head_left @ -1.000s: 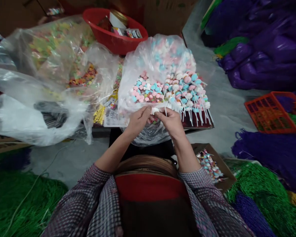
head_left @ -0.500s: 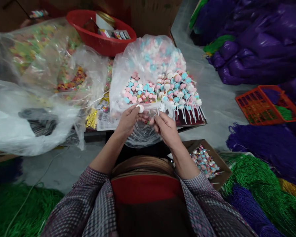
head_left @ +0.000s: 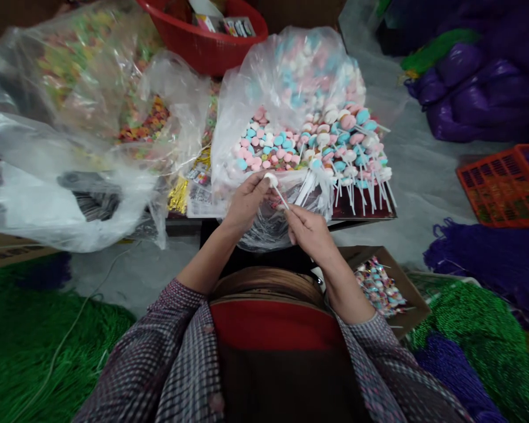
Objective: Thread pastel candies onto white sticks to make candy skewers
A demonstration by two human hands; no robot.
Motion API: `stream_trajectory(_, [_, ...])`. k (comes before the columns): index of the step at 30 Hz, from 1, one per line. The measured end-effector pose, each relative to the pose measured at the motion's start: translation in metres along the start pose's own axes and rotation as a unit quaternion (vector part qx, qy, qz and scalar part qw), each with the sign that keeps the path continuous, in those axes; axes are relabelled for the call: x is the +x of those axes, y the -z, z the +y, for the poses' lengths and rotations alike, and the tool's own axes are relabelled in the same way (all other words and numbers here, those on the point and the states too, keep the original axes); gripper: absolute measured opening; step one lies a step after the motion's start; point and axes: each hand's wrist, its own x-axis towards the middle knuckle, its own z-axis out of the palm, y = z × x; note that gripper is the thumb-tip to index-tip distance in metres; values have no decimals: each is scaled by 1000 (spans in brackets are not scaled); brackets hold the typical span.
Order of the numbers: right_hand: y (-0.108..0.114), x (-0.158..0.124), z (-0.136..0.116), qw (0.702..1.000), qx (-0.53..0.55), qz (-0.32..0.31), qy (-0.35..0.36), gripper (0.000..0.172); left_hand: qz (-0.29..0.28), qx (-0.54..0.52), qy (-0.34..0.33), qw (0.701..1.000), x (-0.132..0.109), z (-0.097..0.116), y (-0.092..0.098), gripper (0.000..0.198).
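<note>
Pinches a thin white stick (head_left: pixel 281 197) in the right grip (head_left: pixel 309 230) and, at its tip, a small round white candy (head_left: pixel 271 180) in the left grip (head_left: pixel 245 202), in front of a translucent plastic bag (head_left: pixel 231 129). Has a red plastic basin (head_left: pixel 203 50) behind-left of that bag.

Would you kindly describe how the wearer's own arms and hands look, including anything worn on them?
The left sleeve and right sleeve are of a fine checked fabric, dark and pale with pinkish tints, and both end well short of the hands. The left hand and right hand are ungloved.
</note>
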Motion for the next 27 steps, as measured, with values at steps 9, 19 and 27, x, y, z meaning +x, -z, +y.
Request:
stream_trajectory(9, [1,-3,2,998,46,4,-38,51,34,69,-22,997,4,-13,5,16])
stream_trajectory(19, [3,-4,2,997,28,-3,-66,49,16,290,-122,949,-6,-7,9,26])
stream_trajectory(27, [-1,-7,3,992,71,13,-104,46,-42,451,-278,847,-7,-24,20,40])
